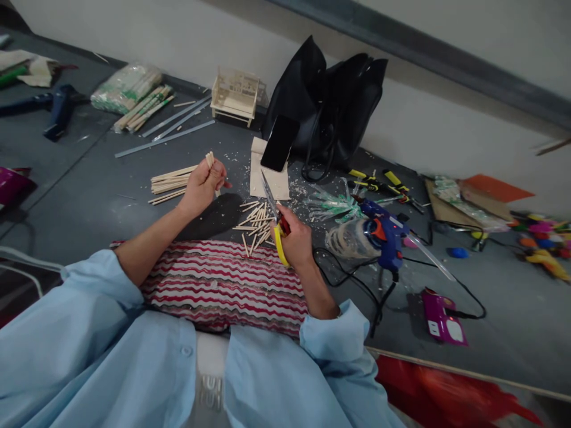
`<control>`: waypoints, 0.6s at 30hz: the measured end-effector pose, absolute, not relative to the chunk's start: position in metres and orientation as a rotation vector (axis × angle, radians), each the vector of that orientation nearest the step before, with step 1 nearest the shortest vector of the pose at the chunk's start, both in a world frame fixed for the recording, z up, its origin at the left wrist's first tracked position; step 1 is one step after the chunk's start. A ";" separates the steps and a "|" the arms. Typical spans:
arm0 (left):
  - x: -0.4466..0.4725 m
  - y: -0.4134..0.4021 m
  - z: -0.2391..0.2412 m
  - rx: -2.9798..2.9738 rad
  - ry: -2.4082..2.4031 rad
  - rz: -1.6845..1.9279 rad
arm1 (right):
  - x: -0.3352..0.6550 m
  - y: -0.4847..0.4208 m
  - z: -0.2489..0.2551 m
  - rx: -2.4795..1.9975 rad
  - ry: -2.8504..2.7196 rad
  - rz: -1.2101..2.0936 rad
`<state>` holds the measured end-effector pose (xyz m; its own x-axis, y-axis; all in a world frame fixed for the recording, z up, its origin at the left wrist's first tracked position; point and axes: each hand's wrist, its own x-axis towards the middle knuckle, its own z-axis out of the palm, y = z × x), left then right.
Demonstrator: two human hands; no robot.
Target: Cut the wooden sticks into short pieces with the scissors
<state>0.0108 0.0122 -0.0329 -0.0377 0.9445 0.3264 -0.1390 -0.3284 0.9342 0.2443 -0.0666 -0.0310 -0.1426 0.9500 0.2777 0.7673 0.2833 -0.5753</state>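
My left hand [203,185] is closed round a small bundle of wooden sticks [209,159], whose ends poke up above the fist. My right hand [295,239] grips yellow-handled scissors [275,221] with the blades pointing up and away. Between the hands lies a loose pile of short cut sticks [255,224] on the grey floor. A stack of longer sticks [172,181] lies just left of my left hand. A striped red and white cloth [223,282] covers my lap.
A blue glue gun [384,235] with a black cable stands to the right, by a purple power strip [439,316]. A black bag [328,104] with a phone [279,142] leaning on it, a small wooden bench model [235,95], packets of sticks [127,89] and pliers [386,183] lie farther off.
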 end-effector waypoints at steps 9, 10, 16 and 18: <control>0.010 0.014 -0.037 1.346 0.948 1.512 | 0.244 -0.067 -0.030 -1.541 -1.963 0.413; 0.009 0.013 -0.037 1.347 0.955 1.504 | 0.244 -0.066 -0.030 -1.535 -1.964 0.415; 0.008 0.013 -0.040 1.462 0.954 1.436 | 0.244 -0.066 -0.031 -1.538 -1.957 0.397; 0.008 0.014 -0.041 1.485 0.964 1.435 | 0.245 -0.065 -0.032 -1.534 -1.954 0.393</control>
<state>0.0081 0.0138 -0.0411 0.0504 0.9332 0.3558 -0.0233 -0.3551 0.9345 0.2448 -0.0654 -0.0323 -0.1367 0.9493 0.2831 0.7658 0.2825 -0.5777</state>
